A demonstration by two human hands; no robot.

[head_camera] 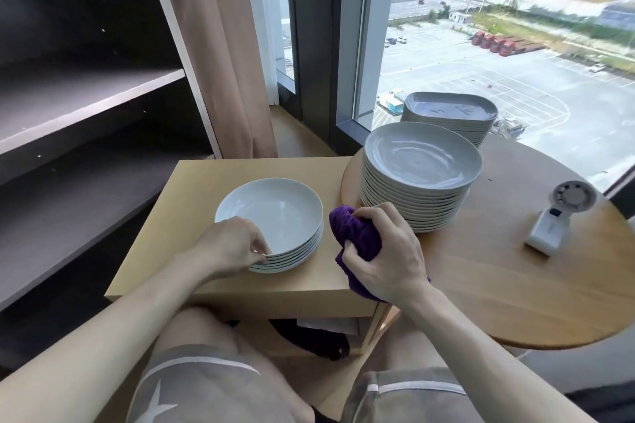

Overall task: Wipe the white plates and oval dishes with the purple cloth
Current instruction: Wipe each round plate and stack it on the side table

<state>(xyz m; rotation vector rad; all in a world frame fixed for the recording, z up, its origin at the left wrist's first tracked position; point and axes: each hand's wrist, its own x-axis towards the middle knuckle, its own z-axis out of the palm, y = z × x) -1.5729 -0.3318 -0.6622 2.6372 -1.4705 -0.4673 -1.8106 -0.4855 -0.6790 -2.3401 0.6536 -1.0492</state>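
Observation:
A short stack of white plates [275, 213] sits on a small square wooden table [192, 182]. My left hand [233, 244] pinches the near-left rim of that stack's top plate. My right hand [385, 251] grips a bunched purple cloth [357, 237] just right of the stack, above the table's edge. On the round wooden table [515, 285] stands a tall stack of white plates [419, 161]. Behind it, by the window, is a stack of oval dishes [450, 113].
A small white handheld fan [556, 216] lies on the round table's right side. Dark empty shelves [86, 96] stand to the left, a beige curtain [223, 62] beside them. A large window is right behind the tables. My knees are below the square table.

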